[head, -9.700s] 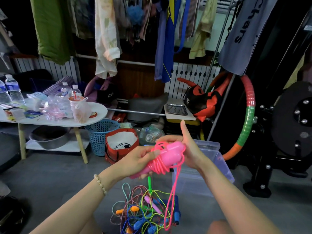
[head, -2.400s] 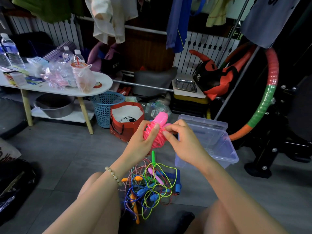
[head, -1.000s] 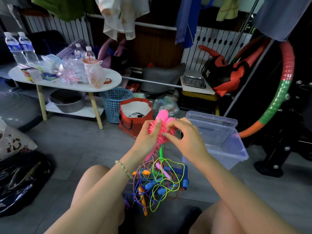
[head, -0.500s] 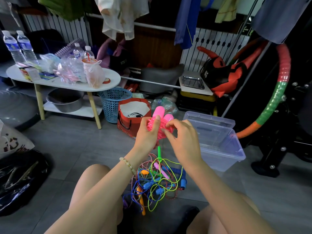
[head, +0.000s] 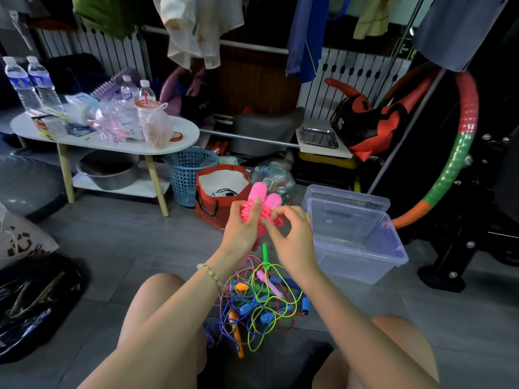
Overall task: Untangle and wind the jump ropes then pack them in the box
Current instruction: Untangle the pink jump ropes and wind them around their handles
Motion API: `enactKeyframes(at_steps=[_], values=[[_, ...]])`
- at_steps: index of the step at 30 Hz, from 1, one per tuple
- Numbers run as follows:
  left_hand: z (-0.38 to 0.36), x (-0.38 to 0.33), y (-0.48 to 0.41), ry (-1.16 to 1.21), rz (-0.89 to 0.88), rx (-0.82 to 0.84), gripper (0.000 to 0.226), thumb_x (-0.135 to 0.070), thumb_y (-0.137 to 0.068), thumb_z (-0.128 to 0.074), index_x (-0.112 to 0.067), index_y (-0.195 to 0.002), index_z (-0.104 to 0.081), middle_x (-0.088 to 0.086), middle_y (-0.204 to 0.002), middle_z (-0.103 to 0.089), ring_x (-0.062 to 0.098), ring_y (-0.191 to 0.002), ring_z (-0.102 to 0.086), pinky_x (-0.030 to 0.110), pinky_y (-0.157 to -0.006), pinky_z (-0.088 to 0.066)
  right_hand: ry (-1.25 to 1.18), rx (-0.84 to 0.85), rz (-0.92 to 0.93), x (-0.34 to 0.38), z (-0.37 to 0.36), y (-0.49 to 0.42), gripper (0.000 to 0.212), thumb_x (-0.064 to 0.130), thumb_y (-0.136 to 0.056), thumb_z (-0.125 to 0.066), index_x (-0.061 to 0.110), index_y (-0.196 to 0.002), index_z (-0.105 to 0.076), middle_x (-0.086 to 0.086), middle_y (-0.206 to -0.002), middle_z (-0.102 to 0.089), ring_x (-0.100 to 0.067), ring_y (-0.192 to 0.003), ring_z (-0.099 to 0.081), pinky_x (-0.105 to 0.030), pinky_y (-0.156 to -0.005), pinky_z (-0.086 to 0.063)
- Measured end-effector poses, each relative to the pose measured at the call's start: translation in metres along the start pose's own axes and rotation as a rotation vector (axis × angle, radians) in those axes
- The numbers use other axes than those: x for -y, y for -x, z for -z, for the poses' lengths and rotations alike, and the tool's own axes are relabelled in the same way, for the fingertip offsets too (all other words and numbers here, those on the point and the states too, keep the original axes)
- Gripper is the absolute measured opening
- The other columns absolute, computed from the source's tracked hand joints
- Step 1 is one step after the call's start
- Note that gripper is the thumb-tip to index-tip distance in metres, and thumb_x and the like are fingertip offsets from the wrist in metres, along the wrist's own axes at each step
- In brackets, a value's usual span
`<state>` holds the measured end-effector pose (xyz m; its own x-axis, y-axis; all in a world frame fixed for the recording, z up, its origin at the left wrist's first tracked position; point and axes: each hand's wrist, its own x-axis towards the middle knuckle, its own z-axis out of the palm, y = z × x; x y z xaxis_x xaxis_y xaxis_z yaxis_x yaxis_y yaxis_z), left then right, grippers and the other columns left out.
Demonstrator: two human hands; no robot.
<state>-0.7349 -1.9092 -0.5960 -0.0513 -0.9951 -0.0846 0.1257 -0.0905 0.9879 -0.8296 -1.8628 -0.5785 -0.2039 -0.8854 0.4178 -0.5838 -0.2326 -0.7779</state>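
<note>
Pink jump rope sits in your left hand, which grips both handles side by side above the tangled ropes on the floor. Your right hand pinches the last loops against the bundle. Seconds ago a long loop of its cord still trailed down into that pile; now it is all wound on, so this rope looks ready to pack once the end is tucked. Just right of your hands the clear plastic box stands open, with no rope showing inside.
</note>
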Motion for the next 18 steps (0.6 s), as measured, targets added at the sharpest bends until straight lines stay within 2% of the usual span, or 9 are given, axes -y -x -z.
enactKeyframes(at_steps=[3, 5, 8, 10, 13, 15, 18], values=[[0.013, 0.002, -0.010, 0.123, 0.149, 0.054, 0.060, -0.054, -0.096, -0.036, 0.001, -0.119, -0.046, 0.009, -0.061, -0.048, 0.013, -0.032, -0.043, 0.018, -0.034, -0.035, -0.015, 0.121, 0.012, -0.003, 0.011, -0.002, 0.025, 0.023, -0.084, -0.068, 0.037, -0.073, -0.050, 0.004, -0.108, -0.046, -0.008, -0.112, -0.037, -0.001, -0.095, -0.019], [0.020, 0.001, -0.020, 0.244, 0.263, 0.086, 0.071, -0.060, -0.095, -0.029, 0.001, -0.125, -0.049, 0.011, -0.061, -0.048, 0.014, -0.032, -0.046, 0.018, -0.033, -0.038, -0.042, 0.124, 0.032, -0.010, 0.019, 0.000, 0.024, 0.021, -0.087, -0.065, 0.038, -0.077, -0.051, 0.003, -0.109, -0.045, -0.005, -0.110, -0.039, -0.006, -0.097, -0.024], [0.016, -0.002, -0.022, 0.206, 0.269, 0.112, 0.076, -0.070, -0.088, -0.034, -0.005, -0.127, -0.046, 0.012, -0.057, -0.052, 0.017, -0.035, -0.048, 0.022, -0.035, -0.040, -0.244, 0.147, -0.037, -0.012, 0.025, 0.002, 0.016, 0.015, -0.090, -0.060, 0.026, -0.081, -0.055, 0.008, -0.091, -0.051, 0.004, -0.083, -0.050, -0.013, -0.080, -0.039], [0.009, -0.004, -0.017, 0.132, 0.209, 0.133, 0.083, -0.073, -0.079, -0.046, -0.003, -0.122, -0.046, 0.009, -0.057, -0.055, 0.017, -0.036, -0.048, 0.023, -0.037, -0.040, -0.326, 0.201, -0.078, -0.005, 0.021, 0.004, 0.012, 0.016, -0.091, -0.058, 0.021, -0.081, -0.056, 0.015, -0.074, -0.058, 0.002, -0.068, -0.052, -0.021, -0.072, -0.044], [0.002, -0.004, -0.010, 0.078, 0.137, 0.101, 0.078, -0.069, -0.075, -0.058, -0.002, -0.116, -0.048, 0.005, -0.056, -0.056, 0.015, -0.038, -0.049, 0.022, -0.038, -0.040, -0.409, 0.152, -0.095, 0.007, 0.017, 0.006, 0.015, 0.020, -0.093, -0.056, 0.017, -0.078, -0.058, 0.011, -0.066, -0.059, -0.010, -0.065, -0.052, -0.037, -0.069, -0.044], [0.002, -0.003, -0.012, 0.091, 0.100, 0.086, 0.078, -0.066, -0.077, -0.059, 0.000, -0.118, -0.049, 0.006, -0.058, -0.056, 0.015, -0.037, -0.049, 0.022, -0.038, -0.040, -0.413, 0.100, -0.083, 0.009, 0.019, 0.004, 0.023, 0.025, -0.093, -0.055, 0.019, -0.072, -0.058, 0.005, -0.067, -0.056, -0.015, -0.068, -0.050, -0.037, -0.068, -0.042], [0.009, -0.004, -0.015, 0.167, 0.093, 0.013, 0.055, -0.054, -0.089, -0.053, -0.004, -0.112, -0.050, 0.008, -0.058, -0.055, 0.015, -0.037, -0.050, 0.022, -0.038, -0.041, -0.441, 0.045, -0.172, 0.004, 0.021, 0.001, 0.036, 0.027, -0.094, -0.054, 0.021, -0.058, -0.055, 0.009, -0.062, -0.056, -0.008, -0.066, -0.052, -0.031, -0.068, -0.044]])
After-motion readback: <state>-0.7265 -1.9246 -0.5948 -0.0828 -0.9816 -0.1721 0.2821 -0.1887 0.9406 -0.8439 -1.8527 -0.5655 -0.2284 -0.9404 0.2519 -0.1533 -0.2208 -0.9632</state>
